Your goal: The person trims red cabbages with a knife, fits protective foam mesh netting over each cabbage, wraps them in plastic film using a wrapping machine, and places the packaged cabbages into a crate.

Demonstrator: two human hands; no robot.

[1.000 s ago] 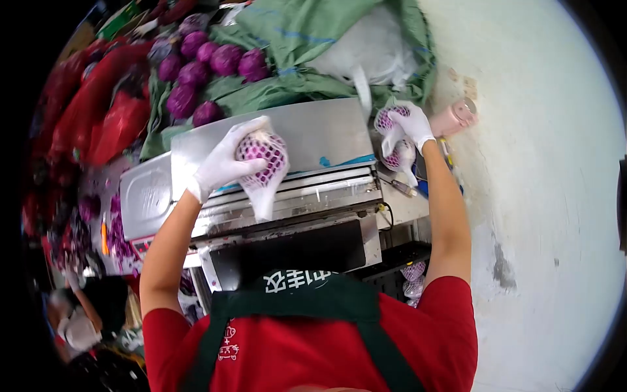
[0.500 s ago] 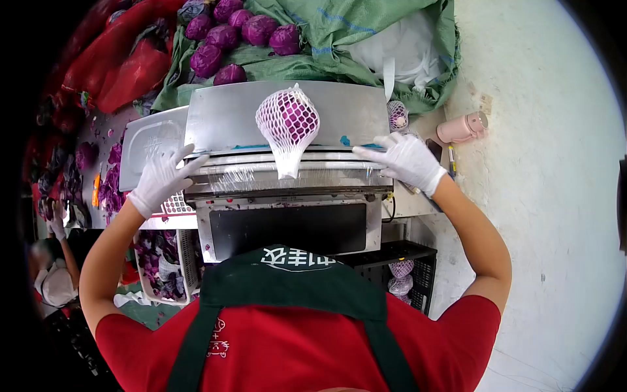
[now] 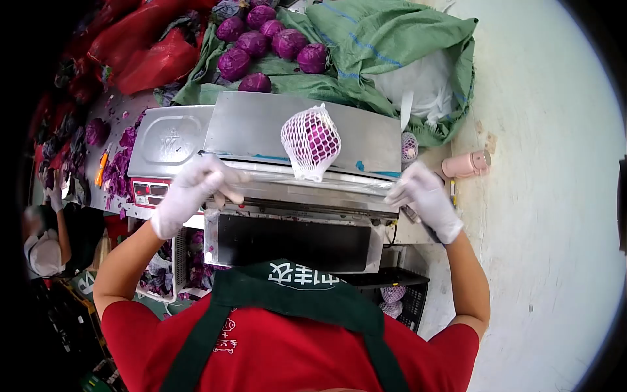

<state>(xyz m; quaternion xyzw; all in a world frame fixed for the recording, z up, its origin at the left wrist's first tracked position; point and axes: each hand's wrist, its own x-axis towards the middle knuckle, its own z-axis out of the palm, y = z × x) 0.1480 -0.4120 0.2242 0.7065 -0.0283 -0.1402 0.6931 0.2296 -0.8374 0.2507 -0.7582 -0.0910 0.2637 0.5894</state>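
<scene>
My left hand (image 3: 189,195), in a white glove, pinches the left end of a strip of clear cling film (image 3: 356,186). At the other end, my gloved right hand (image 3: 428,201) has its fingers closed on the film. The strip runs across the front of a metal film-wrapping machine (image 3: 245,124). On the machine's sloping top plate sits a purple cabbage (image 3: 321,138) in a white foam net (image 3: 294,140), the net's gathered tail toward me.
Purple cabbages (image 3: 289,43) lie on a green woven sack (image 3: 366,39) behind the machine. A scale (image 3: 171,140) stands at left, a pink bottle (image 3: 465,164) at right. Cabbage scraps (image 3: 121,173) litter the left table. Another person's gloved hand (image 3: 55,196) is at far left.
Both hands have gone from spread fingers at the machine's ends to a pinch on the film, and the left moved inward. The whole view shifted slightly.
</scene>
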